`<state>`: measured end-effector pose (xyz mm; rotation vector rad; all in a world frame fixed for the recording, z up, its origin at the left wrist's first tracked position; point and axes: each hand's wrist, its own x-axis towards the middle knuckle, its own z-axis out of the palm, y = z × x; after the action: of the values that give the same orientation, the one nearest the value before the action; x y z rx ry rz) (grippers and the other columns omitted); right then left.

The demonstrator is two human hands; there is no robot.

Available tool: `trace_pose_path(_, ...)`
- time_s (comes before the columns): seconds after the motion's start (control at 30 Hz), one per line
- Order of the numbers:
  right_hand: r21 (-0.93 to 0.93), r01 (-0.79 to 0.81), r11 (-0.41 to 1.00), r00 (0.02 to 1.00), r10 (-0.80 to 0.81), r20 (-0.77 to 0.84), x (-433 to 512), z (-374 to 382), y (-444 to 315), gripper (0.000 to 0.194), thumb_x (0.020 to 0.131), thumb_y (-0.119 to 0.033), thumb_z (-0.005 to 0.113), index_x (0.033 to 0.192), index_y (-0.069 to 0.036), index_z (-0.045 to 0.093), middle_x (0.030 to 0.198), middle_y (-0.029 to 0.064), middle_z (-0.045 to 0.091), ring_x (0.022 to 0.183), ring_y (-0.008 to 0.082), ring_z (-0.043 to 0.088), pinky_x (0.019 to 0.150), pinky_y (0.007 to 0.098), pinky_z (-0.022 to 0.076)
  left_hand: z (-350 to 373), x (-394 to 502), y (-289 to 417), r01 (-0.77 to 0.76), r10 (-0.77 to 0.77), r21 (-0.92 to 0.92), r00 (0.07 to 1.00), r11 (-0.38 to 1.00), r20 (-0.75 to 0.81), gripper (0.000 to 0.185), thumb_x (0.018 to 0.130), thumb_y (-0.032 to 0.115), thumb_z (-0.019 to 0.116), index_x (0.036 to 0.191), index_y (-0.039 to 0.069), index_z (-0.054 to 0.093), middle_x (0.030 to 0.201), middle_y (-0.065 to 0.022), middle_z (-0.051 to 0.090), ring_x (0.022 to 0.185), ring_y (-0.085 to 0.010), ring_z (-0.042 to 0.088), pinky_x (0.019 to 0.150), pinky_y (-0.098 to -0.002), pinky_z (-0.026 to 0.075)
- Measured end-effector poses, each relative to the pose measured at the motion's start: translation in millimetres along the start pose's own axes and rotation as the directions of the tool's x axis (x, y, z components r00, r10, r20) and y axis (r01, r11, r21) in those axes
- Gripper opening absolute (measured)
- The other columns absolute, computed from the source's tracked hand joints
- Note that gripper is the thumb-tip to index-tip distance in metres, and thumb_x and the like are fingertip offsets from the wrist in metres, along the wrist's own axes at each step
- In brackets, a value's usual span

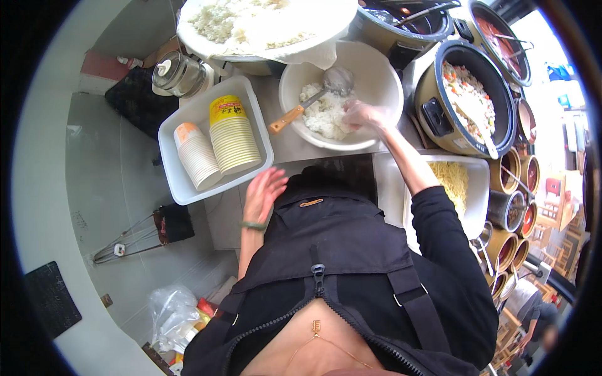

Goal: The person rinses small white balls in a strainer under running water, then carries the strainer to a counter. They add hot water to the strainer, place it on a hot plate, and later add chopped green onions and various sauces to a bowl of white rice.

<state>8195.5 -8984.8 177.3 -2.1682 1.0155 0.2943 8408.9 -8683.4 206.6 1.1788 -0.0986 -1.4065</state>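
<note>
My right hand (pixel 366 117), which seems to wear a thin clear glove, reaches into a large white bowl (pixel 383 70) and touches the cooked rice (pixel 327 117) at its right side. Whether its fingers hold rice is unclear. A ladle (pixel 308 101) with a wooden handle lies in the bowl, left of this hand, its handle over the rim. My left hand (pixel 265 190), with a green bangle at the wrist, is empty with fingers apart, beside a white plastic tub (pixel 216 188). Two stacks of paper cups (pixel 235 136) lie on their sides in the tub.
A cloth-lined container of rice (pixel 263 28) stands behind the bowl. Right are a cooker of diced food (pixel 470 101), other cookers, a tub of noodles (pixel 449 181) and several condiment pots (pixel 508 211). A glass jar (pixel 178 75) stands back left. Another person (pixel 534 305) is at lower right.
</note>
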Motion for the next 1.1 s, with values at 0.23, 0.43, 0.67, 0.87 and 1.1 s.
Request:
trace_pose_path(0.23, -0.114, -0.038, 0.993, 0.979, 0.014, -0.205, 5.4, 33.4, -31.4, 0.038, 0.077, -0.013, 0.057, 0.114, -0.004, 0.058, 0.105, 0.0202, 0.063, 0.103, 0.0324, 0.060, 0.092, 0.0371, 0.0446, 75.1, 113.6, -14.4, -0.274, 0.269, 0.477, 0.960, 0.835, 0.080, 0.061, 0.085, 0.012, 0.061, 0.133, 0.006, 0.024, 0.119, -0.0133, 0.048, 0.106, -0.0213, 0.054, 0.076, -0.0345, 0.053)
trace_pose_path(0.43, 0.166, -0.123, 0.978, 0.992, 0.116, 0.049, -16.2, 12.9, -39.5, 0.055, 0.074, -0.017, 0.060, 0.128, -0.012, 0.049, 0.105, 0.0192, 0.063, 0.101, 0.0327, 0.060, 0.085, 0.0401, 0.0475, 52.3, 144.2, -14.7, -0.341, 0.297, 0.564, 0.939, 0.752, 0.173, 0.071, 0.076, -0.001, 0.055, 0.137, 0.008, 0.020, 0.117, -0.0121, 0.049, 0.097, -0.0197, 0.057, 0.067, -0.0288, 0.054)
trace_pose_path(0.67, 0.046, 0.029, 0.999, 0.894, -0.005, -0.449, -25.5, -6.5, -70.8, 0.033, 0.079, -0.014, 0.053, 0.109, -0.010, 0.064, 0.084, 0.0195, 0.066, 0.079, 0.0337, 0.064, 0.072, 0.0432, 0.0508, 65.8, 149.6, -7.8, -0.259, 0.094, 0.598, 0.951, 0.758, 0.293, 0.071, 0.077, 0.002, 0.057, 0.138, 0.007, 0.021, 0.118, -0.0130, 0.049, 0.095, -0.0216, 0.057, 0.066, -0.0305, 0.050)
trace_pose_path(0.87, -0.111, 0.360, 0.927, 0.621, -0.326, -0.713, -29.2, -2.7, -46.6, 0.040, 0.071, 0.002, 0.050, 0.108, -0.006, 0.062, 0.090, 0.0151, 0.065, 0.080, 0.0315, 0.063, 0.071, 0.0396, 0.0517, 108.2, 150.4, 6.4, 0.003, -0.141, 0.510, 0.962, 0.860, 0.232, 0.068, 0.075, -0.004, 0.050, 0.138, 0.003, 0.023, 0.128, -0.0146, 0.043, 0.114, -0.0267, 0.050, 0.088, -0.0403, 0.050)
trace_pose_path(1.1, 0.775, 0.187, 0.604, 0.664, 0.503, -0.552, -148.7, -18.1, -35.3, 0.029, 0.089, -0.011, 0.049, 0.115, -0.003, 0.058, 0.083, 0.0029, 0.058, 0.065, 0.0091, 0.057, 0.063, 0.0235, 0.0490, 100.4, 180.7, 2.4, 0.473, -0.514, 0.216, 0.830, 0.854, 0.215, 0.041, 0.076, 0.005, 0.055, 0.115, -0.002, 0.046, 0.106, -0.0140, 0.054, 0.096, -0.0267, 0.058, 0.084, -0.0434, 0.052)
